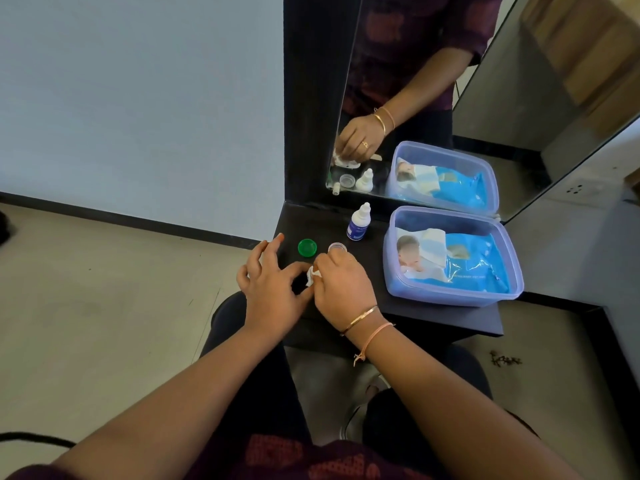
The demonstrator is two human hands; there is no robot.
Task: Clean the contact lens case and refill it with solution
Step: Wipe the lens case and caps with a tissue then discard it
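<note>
1. Two big surfaces bound the spot: mirror (pixel 433 81) standing at the back, dark shelf (pixel 433 313) below it. Shelf's left edge sits just under the left hand's outstretched fingers; the front edge runs under both wrists. Bare floor to the left and past the front.
2. Blue tub (pixel 450 292) fills the right half of the shelf, lid off, with a blue wipes pack (pixel 464 268) lying flat inside. Its front wall comes near the shelf's front edge and its back wall sits close to the mirror.
3. Bare strip of shelf between the tub and the right hand. Narrow.
4. Right hand (pixel 343 289): fingers curled down, pinching a white wad (pixel 312 274). Bangles on the wrist.
5. Left hand (pixel 273 289): index and thumb curl in to meet the right hand's fingertips at the wad, other fingers spread toward the left edge. Cannot tell what it grips.
6. Hands together, touching, at the front-left of the shelf.
7. Solution bottle (pixel 358 223): upright, capped, near the tub's back-left corner, well behind the hands.
8. Green cap (pixel 307 247) and clear cap (pixel 337 248): side by side, apart, just beyond the fingertips.
9. Lens case (pixel 351 164): hidden under the hands; only the mirror shows a flat white piece beneath them.
</note>
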